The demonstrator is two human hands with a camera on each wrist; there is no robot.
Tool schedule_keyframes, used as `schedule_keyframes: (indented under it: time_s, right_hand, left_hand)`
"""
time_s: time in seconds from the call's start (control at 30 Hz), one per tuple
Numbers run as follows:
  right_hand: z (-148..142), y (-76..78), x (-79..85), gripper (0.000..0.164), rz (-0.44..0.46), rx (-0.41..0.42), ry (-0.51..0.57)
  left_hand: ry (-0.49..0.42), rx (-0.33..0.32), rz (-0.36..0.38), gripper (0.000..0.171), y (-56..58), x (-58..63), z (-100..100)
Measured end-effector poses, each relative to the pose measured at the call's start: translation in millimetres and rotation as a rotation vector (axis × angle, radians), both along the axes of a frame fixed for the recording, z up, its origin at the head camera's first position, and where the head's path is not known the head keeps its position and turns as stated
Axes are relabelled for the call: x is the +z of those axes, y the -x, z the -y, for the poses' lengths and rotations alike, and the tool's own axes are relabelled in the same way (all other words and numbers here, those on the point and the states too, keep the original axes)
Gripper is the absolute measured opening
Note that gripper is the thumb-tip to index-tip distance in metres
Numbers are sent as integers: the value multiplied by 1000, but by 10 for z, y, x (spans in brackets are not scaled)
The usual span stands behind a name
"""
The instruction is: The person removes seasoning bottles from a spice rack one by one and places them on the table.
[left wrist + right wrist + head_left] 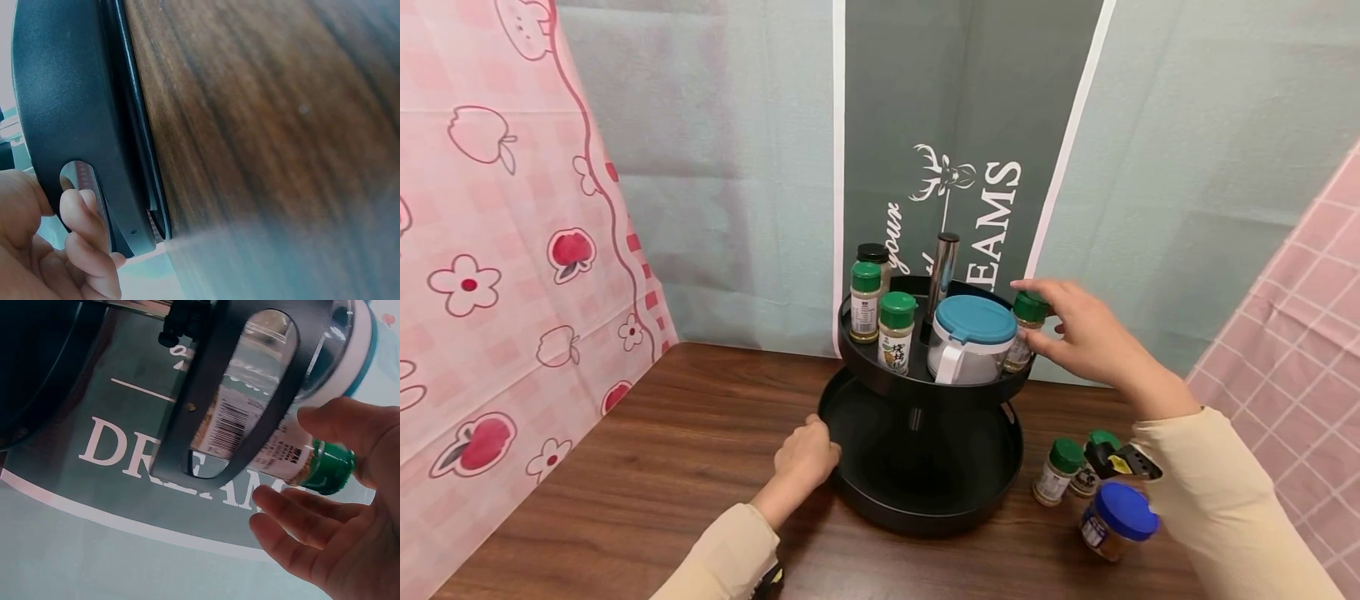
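Observation:
A black two-tier round rack (917, 521) stands on the table, a metal post rising through it. At the lower tray's left edge, my left hand (807, 454) grips the rim by its slotted handle, fingers curled there in the left wrist view. My right hand (1086, 337) is at the upper tray's right side, thumb and fingers spread around a green-capped spice jar (281, 444). The fingers look loose and apart from the jar; whether the thumb touches it is unclear. Beside that jar sits a clear pot with a blue lid (976, 319) and white handle.
On the upper tray's left stand two green-capped jars (896, 337) and a black-capped jar (872, 252). Right of the rack, two more green-capped jars (1055, 475) and a blue-lidded jar (1116, 521) stand on the wooden table (647, 467). Curtains hang behind.

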State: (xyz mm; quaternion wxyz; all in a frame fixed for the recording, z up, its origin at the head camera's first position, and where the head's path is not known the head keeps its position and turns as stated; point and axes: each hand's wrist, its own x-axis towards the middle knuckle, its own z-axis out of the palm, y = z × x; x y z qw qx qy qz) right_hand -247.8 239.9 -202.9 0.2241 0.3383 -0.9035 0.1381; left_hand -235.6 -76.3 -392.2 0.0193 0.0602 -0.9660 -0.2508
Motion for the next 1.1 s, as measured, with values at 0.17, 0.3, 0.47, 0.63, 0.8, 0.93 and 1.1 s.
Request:
schedule_keyframes:
  time_s: [0.17, 0.3, 0.47, 0.63, 0.8, 0.93, 1.1]
  right_hand:
    - [11, 16, -26, 52, 12, 6, 13]
    - [12, 24, -28, 51, 10, 12, 11]
    - [8, 32, -18, 50, -4, 20, 2]
    - [6, 29, -9, 50, -6, 20, -1]
    - [-1, 5, 27, 50, 32, 9, 14]
    - [1, -30, 80, 51, 23, 11, 27]
    - [15, -57, 154, 50, -21, 41, 68]
  left_hand:
    - [0, 1, -2, 35, -5, 0, -1]
    - [3, 0, 2, 38, -8, 0, -2]
    - [2, 1, -2, 37, -2, -7, -1]
    - [2, 2, -8, 40, 6, -11, -1]
    - [-3, -2, -7, 41, 5, -14, -3]
    - [-6, -1, -7, 39, -3, -13, -4]
    - [-3, 4, -14, 36, 1, -4, -2]
